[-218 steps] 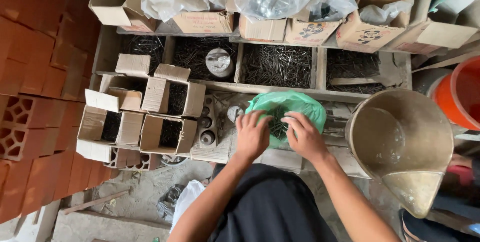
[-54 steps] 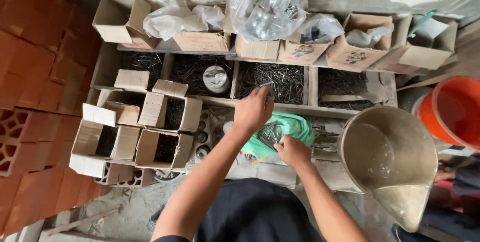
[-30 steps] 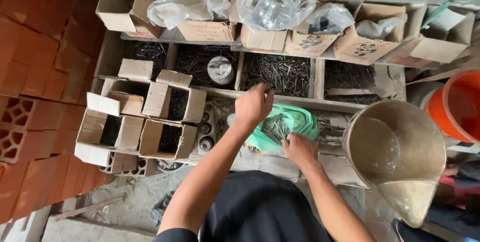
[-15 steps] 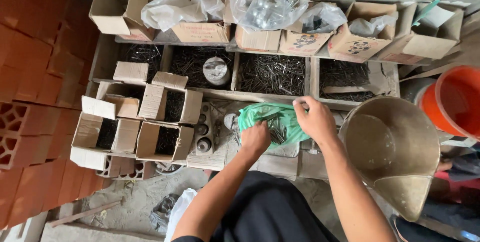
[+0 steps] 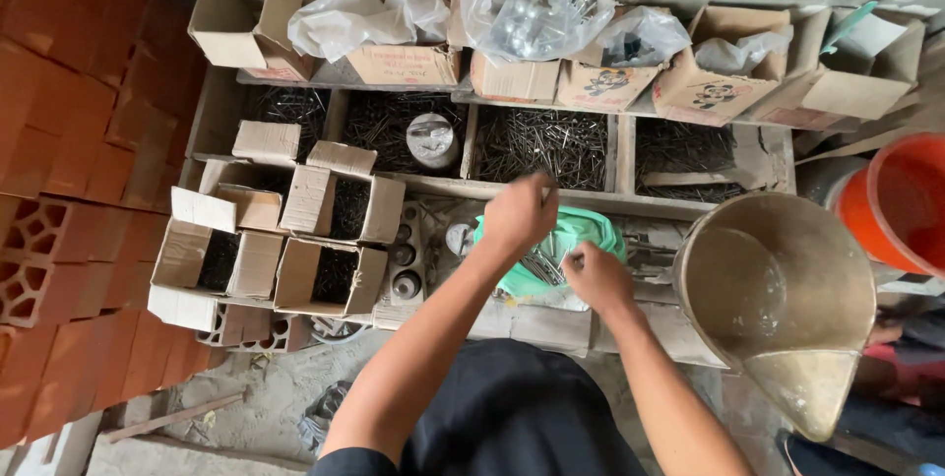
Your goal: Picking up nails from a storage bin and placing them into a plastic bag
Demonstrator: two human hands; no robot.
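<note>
A thin green plastic bag point(image 5: 551, 245) lies open on the low wooden counter point(image 5: 551, 323), just below the long wooden tray of 4 nail compartments point(image 5: 615, 153), and dark nails already show inside its mouth. So some filling looks done. The bag's mouth is still wide and untied, and I judge the work to be partway: nails are in, closing is left.

The left hand point(image 5: 520, 215) hovers over the far edge of the bag with the fingers curled together, close to the third compartment; whether it pinches nails or the bag's rim I cannot tell. The right hand point(image 5: 594, 277) rests on the near right side of the bag, fingers bent as if gripping the plastic, though the grip itself is hidden by the knuckles.

Counted, as far as the view allows:
- 1 green bag, on the counter between the 2 hands.
- 4 compartments in the tray, all holding loose dark nails; the second also carries 1 grey round tin point(image 5: 431, 137).
- About 7 open cardboard boxes point(image 5: 512, 74) along the top row, several stuffed with clear plastic bags.
- About 5 small open cardboard boxes point(image 5: 330, 274) of dark fasteners at the left, beside the stacked red hollow bricks point(image 5: 59, 171).
- 1 large brass-coloured metal scoop pan point(image 5: 778, 289) just right of the bag.
- 1 orange plastic bucket point(image 5: 901, 200) at the right edge.
</note>
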